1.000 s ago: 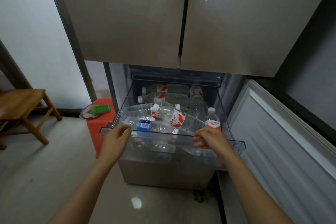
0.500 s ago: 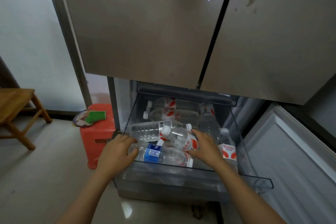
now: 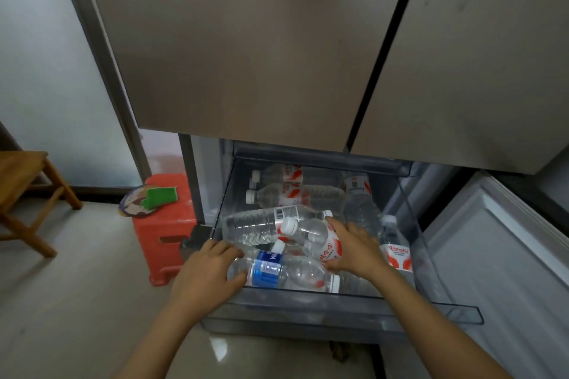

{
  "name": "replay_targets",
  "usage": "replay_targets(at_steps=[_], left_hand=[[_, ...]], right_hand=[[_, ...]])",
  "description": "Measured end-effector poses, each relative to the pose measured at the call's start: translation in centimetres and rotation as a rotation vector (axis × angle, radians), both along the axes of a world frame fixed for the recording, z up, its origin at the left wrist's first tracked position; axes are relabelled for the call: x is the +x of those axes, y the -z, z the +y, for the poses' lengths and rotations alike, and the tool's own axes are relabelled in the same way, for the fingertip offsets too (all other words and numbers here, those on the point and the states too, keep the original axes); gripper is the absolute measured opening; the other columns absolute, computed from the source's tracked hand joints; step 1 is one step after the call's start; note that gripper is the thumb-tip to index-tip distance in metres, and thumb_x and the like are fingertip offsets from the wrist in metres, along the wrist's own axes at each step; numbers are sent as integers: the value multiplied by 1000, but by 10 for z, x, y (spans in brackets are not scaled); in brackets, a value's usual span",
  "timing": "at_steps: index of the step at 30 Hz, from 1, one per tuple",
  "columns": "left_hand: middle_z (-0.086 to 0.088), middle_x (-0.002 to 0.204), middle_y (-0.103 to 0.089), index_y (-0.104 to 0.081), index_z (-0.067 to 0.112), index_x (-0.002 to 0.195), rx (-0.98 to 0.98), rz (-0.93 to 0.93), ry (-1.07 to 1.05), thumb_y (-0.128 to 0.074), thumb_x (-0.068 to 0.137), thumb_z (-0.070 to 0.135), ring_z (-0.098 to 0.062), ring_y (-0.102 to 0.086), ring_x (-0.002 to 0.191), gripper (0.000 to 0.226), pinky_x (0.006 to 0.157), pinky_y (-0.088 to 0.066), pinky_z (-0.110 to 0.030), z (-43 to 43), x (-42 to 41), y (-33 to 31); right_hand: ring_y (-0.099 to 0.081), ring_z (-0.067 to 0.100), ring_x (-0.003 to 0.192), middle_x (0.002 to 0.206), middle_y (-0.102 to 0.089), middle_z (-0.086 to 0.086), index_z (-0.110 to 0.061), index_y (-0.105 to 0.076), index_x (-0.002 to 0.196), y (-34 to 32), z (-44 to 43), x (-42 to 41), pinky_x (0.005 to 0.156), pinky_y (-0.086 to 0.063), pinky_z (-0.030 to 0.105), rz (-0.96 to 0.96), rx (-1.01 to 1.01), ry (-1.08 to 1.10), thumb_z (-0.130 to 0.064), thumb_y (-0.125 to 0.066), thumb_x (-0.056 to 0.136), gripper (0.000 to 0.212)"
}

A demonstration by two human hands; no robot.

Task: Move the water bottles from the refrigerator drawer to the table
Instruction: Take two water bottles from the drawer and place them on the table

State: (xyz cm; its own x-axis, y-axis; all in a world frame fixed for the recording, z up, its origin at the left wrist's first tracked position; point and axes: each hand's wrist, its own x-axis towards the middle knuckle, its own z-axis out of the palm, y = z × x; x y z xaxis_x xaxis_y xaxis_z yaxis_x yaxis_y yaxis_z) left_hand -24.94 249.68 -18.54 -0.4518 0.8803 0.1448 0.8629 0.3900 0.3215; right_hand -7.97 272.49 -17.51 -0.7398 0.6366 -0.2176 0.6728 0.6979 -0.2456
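Observation:
The clear refrigerator drawer (image 3: 437,312) stands pulled out below the closed upper doors and holds several water bottles. My left hand (image 3: 206,274) grips the base end of a blue-labelled bottle (image 3: 271,268) lying across the front, fingers over it and thumb under. My right hand (image 3: 354,251) wraps round a red-labelled bottle (image 3: 311,235) lying tilted on the pile. Behind them lies a clear bottle with a barcode label (image 3: 258,223). A red-labelled bottle (image 3: 395,248) stands upright at the right wall, and more bottles (image 3: 277,191) lie at the back.
A red plastic stool (image 3: 166,231) with a green sponge (image 3: 161,195) stands left of the drawer. A wooden stool (image 3: 27,191) is further left. The lower refrigerator door (image 3: 508,271) hangs open on the right. The upper doors (image 3: 246,40) overhang the drawer's back.
Both hands left the drawer's front rim and reached inside. The left closed on the blue-labelled bottle, the right on the red-labelled one. The drawer now sits further out.

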Motion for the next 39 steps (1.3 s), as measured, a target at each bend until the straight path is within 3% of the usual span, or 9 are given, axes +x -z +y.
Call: replay_targets(at_steps=[4,10,12,14,16,20,25,34,39], left_hand=[[8,99,-65,-68,22,97,35,-51,-33,-35,71,56,-14,-58,91,55,69,-46,-28,0,0,2],[14,120,-52,-58,28,116,-38,-85,-65,-19,57,66,-9,-45,111,80,85,-31,-24,7,1,-9],[16,121,-49,-56,27,118,-71,-189,-23,-26,57,65,-6,-43,114,78,95,-32,-23,16,3,-20],[17,119,-47,-53,27,121,-118,-334,72,-54,69,51,-2,-43,111,57,102,-33,-22,35,7,-27],[19,120,-44,-47,29,128,-295,-436,161,-69,76,27,-1,-43,112,56,103,-34,-23,55,11,-31],[8,138,-41,-32,32,139,-667,-356,272,-71,75,19,-13,-41,123,76,101,-35,-27,85,16,-32],[-2,141,-42,-18,37,143,-778,-143,293,-67,77,14,-22,-46,120,85,90,-40,-30,96,27,-29],[3,131,-51,-31,33,137,-522,-85,161,-70,72,33,-18,-50,115,76,93,-46,-37,81,25,-16],[7,107,-55,-43,21,120,145,-545,-160,-81,63,17,-15,-55,99,69,74,-49,-18,60,30,-37]], right_hand=[[-34,27,129,140,-36,6,-37,-12,142,1,-1,-6,106,-30,45,-9,15,-35,-45,-76,66,100],[-39,21,125,136,-41,1,-37,-20,140,4,4,3,106,-29,40,81,15,-52,-50,-73,68,90],[-39,23,125,136,-41,2,-37,-20,140,3,4,1,106,-28,40,78,27,-69,-51,-72,68,90],[-37,23,126,137,-40,3,-37,-18,140,3,6,2,106,-26,40,88,37,-80,-52,-72,67,92],[-36,24,128,139,-39,3,-36,-15,142,4,8,2,107,-25,41,108,20,-68,-53,-73,66,97],[-36,22,127,138,-39,2,-35,-12,143,3,7,6,105,-26,39,213,-7,-14,-54,-72,67,98],[-34,25,126,137,-35,8,-33,-12,144,-2,14,12,105,-33,41,343,-32,145,-51,-72,68,98],[-33,26,127,138,-35,8,-32,-13,143,-1,16,10,105,-31,40,324,-25,179,-57,-68,70,94],[-32,27,129,140,-33,9,-31,-14,143,-2,16,9,106,-29,41,318,-36,183,-57,-68,70,95]])
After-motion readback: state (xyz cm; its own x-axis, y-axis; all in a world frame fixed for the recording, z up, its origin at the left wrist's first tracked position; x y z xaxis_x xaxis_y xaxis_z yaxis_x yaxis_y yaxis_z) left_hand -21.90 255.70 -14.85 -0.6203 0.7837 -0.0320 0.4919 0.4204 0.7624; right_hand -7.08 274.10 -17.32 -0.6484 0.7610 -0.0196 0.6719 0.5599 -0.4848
